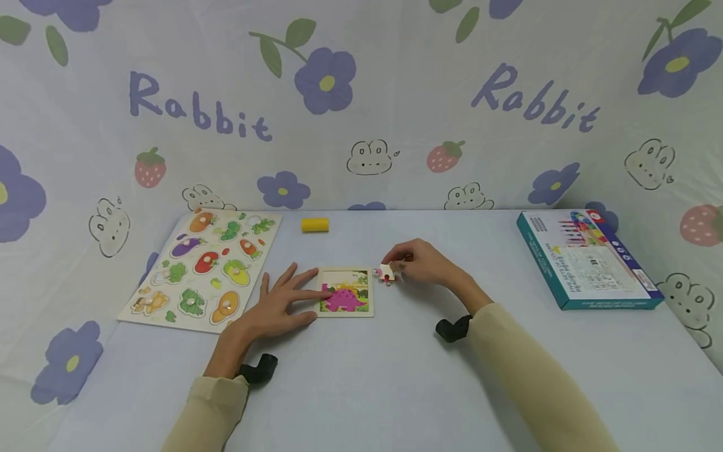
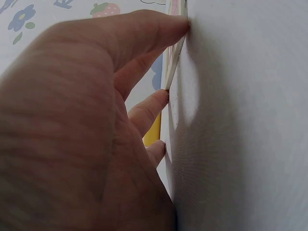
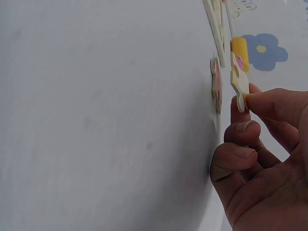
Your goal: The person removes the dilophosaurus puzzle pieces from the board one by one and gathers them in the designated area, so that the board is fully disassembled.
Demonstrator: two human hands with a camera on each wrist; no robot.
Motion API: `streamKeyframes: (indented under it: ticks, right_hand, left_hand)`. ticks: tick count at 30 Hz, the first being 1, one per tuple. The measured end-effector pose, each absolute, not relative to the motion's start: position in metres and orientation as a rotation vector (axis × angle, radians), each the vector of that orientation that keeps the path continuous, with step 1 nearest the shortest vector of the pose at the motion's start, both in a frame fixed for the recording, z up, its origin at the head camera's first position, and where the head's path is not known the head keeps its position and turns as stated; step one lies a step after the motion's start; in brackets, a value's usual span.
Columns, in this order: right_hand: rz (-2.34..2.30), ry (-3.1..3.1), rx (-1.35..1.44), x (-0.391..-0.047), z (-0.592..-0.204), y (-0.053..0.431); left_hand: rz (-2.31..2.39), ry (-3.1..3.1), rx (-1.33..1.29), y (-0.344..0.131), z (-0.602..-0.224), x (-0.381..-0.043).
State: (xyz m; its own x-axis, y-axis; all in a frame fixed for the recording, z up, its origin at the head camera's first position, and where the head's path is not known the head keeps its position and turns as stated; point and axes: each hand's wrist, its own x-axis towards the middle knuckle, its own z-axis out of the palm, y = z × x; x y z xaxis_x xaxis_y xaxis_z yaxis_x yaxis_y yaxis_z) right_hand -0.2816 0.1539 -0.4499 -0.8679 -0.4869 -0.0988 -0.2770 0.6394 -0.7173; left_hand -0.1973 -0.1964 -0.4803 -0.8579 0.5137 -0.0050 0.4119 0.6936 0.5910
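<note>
A small framed jigsaw puzzle (image 1: 346,307) with a pink dinosaur lies flat on the table. My left hand (image 1: 277,307) is spread at its left side; the index fingertip rests on the picture, and the thumb and other fingertips are at or near the frame's left edge. Just right of the frame, my right hand (image 1: 426,262) pinches a pale jigsaw piece (image 3: 239,82) between thumb and fingers, raised over the table. Another jigsaw piece (image 3: 216,86) lies on the table beneath it. In the puzzle's upper part a pale bare patch of the frame's base shows.
At the left lies a vegetable peg board (image 1: 192,270), partly under the left forearm's side. A yellow cylinder (image 1: 314,225) lies behind the puzzle. The teal and white box (image 1: 587,263) sits at the right. A patterned cloth wall stands behind the table.
</note>
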Motion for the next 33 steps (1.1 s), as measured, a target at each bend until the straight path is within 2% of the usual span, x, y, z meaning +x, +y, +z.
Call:
streamKeyframes:
  ticks: [17,33]
  right_hand:
    - [-1.006,2.591,-0.541,-0.281,-0.45,0.193]
    - [-0.989,2.62,-0.547,-0.28,-0.454,0.195]
  left_hand:
    - [0.895,2.725,0.749,-0.197,-0.48,-0.197]
    - [0.881,2.731,0.749,-0.197,-0.48,-0.196]
